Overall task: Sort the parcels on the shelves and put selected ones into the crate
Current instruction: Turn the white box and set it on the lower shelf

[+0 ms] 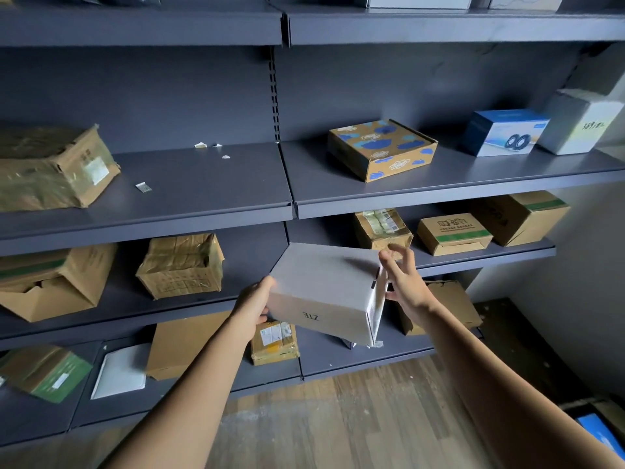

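I hold a white box point(324, 286) marked ZTE in the air before the lower shelves, tilted, with the lettering upside down to me. My left hand point(253, 308) grips its left near corner, fingers curled under it. Against the box's right end lies my right hand point(404, 282), its fingers spread and pointing up and the thumb on the side flap. Other parcels stay on the dark grey shelves point(203, 184): a brown box with blue blotches point(382, 148), a blue and white carton point(504, 132) and a white box with handwriting point(578, 121).
Worn brown cartons point(50, 167) point(181, 265) point(453, 233) fill the left and lower shelves. A white padded envelope point(121, 370) and a green-labelled box point(44, 370) lie on the bottom shelf. At the lower right corner a dark container edge shows something blue point(598, 433). Wooden floor point(338, 418) lies below.
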`<state>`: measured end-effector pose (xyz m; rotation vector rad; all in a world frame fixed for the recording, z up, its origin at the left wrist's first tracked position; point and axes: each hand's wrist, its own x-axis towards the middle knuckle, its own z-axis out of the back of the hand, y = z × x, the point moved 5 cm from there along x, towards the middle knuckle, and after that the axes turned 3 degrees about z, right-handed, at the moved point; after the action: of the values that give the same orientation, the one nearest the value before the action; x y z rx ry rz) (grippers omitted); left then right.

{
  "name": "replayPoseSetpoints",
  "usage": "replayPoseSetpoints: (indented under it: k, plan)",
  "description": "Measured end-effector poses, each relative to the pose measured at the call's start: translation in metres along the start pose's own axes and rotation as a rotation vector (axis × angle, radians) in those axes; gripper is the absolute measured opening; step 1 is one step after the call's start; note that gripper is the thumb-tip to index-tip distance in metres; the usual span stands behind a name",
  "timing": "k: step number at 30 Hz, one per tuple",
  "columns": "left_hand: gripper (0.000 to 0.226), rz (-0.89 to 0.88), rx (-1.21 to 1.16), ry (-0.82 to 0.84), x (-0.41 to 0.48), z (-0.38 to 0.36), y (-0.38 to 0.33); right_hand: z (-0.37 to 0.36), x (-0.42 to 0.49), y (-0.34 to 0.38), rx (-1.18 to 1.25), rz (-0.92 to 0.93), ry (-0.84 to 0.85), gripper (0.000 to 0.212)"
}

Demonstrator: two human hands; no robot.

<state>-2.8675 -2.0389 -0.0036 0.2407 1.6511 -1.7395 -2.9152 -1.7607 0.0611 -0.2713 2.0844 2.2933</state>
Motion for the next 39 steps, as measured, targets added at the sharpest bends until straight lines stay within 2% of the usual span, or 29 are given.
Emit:
replayPoseSetpoints:
  k: [2, 5, 7, 13, 17, 20, 25, 30, 33, 39]
  plan:
    - [0.04, 0.001, 0.001, -0.04, -0.001, 0.002, -0.006, -0.004, -0.003, 0.003, -0.02, 0.059, 0.074, 0.037]
    - [0.047, 0.004, -0.048, -0.08, -0.003, 0.003, -0.014, -0.007, 0.002, 0.0, -0.165, 0.038, 0.09, 0.029]
    - [0.053, -0.005, -0.098, -0.079, -0.004, 0.003, -0.018, -0.005, 0.008, -0.007, -0.229, -0.081, 0.088, 0.034]
    - [0.071, -0.048, -0.12, -0.084, -0.002, 0.009, -0.023, -0.002, 0.013, -0.029, -0.33, -0.464, 0.089, 0.065]
    - [0.061, -0.015, -0.079, -0.082, 0.002, 0.009, -0.025, -0.005, 0.017, -0.042, -0.409, -0.591, 0.067, 0.069]
    - [0.057, 0.024, -0.056, -0.111, 0.005, 0.014, -0.029, -0.012, 0.017, -0.042, -0.501, -0.665, 0.098, 0.063]
    - [0.059, 0.043, -0.009, -0.121, 0.012, 0.032, -0.036, -0.029, 0.025, -0.045, -0.588, -0.65, 0.073, 0.058]
    - [0.035, 0.033, 0.04, -0.041, 0.02, 0.05, -0.04, -0.048, 0.03, -0.046, -0.477, -0.582, -0.02, 0.044]
    - [0.028, -0.013, 0.098, -0.031, 0.03, 0.06, -0.037, -0.061, 0.031, -0.051, -0.281, -0.572, -0.041, 0.042]
    - [0.015, -0.08, 0.138, 0.041, 0.052, 0.073, -0.023, -0.081, 0.042, -0.053, -0.173, -0.475, 0.002, 0.06]
